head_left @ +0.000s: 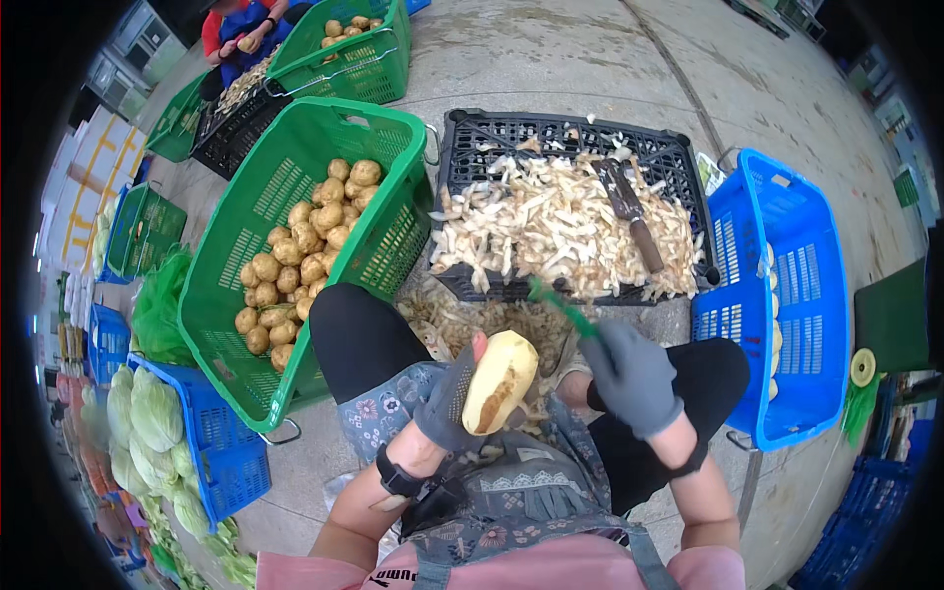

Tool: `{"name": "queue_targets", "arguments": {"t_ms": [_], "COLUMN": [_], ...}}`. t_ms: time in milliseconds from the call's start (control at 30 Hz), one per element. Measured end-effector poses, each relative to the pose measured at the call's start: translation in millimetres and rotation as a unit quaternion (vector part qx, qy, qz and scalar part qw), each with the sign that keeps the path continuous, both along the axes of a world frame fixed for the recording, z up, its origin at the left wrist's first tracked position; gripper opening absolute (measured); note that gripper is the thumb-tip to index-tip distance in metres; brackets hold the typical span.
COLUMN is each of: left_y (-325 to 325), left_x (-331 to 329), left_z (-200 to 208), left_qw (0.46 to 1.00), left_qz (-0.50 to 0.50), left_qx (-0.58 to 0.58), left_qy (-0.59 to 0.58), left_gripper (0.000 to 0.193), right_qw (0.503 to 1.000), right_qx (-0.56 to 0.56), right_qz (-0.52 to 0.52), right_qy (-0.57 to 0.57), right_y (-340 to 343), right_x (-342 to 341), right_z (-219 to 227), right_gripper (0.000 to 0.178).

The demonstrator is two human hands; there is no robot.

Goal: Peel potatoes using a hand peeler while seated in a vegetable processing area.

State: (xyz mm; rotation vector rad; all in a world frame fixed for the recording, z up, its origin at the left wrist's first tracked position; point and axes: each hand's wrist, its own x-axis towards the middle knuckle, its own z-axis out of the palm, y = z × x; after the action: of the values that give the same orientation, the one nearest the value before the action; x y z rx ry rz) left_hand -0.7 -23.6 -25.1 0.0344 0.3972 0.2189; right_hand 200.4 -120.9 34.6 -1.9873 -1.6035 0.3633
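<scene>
My left hand, in a grey glove, is closed around a large potato. Most of it is pale and peeled, with a strip of brown skin along its lower side. In my right hand, also gloved, is a green peeler, somewhat smeared by motion and apart from the potato. Beyond both hands, peelings are heaped on an upturned-looking black crate. A cleaver-like knife with a brown handle lies on the heap.
On my left stands a green basket of unpeeled potatoes; on my right, a blue basket with pale potatoes partly hidden by its wall. Peelings litter the floor between my legs. Cabbages fill a crate at lower left. Another person sits at far left.
</scene>
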Motion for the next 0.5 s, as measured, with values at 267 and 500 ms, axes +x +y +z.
{"name": "queue_targets", "arguments": {"t_ms": [267, 500], "left_y": [12.2, 7.9], "left_x": [2.2, 1.1], "left_z": [-9.3, -4.7], "left_qw": [0.999, 0.998], "left_qz": [-0.006, -0.002], "left_qx": [0.023, 0.001], "left_qy": [-0.024, -0.07], "left_gripper": [0.065, 0.069], "right_qw": [0.994, 0.997], "right_qx": [-0.023, -0.003], "right_qz": [-0.082, -0.056], "right_qy": [0.074, 0.058], "right_y": [5.3, 5.4], "right_x": [4.9, 2.1], "right_z": [-10.8, -23.0], "right_gripper": [0.014, 0.017]}}
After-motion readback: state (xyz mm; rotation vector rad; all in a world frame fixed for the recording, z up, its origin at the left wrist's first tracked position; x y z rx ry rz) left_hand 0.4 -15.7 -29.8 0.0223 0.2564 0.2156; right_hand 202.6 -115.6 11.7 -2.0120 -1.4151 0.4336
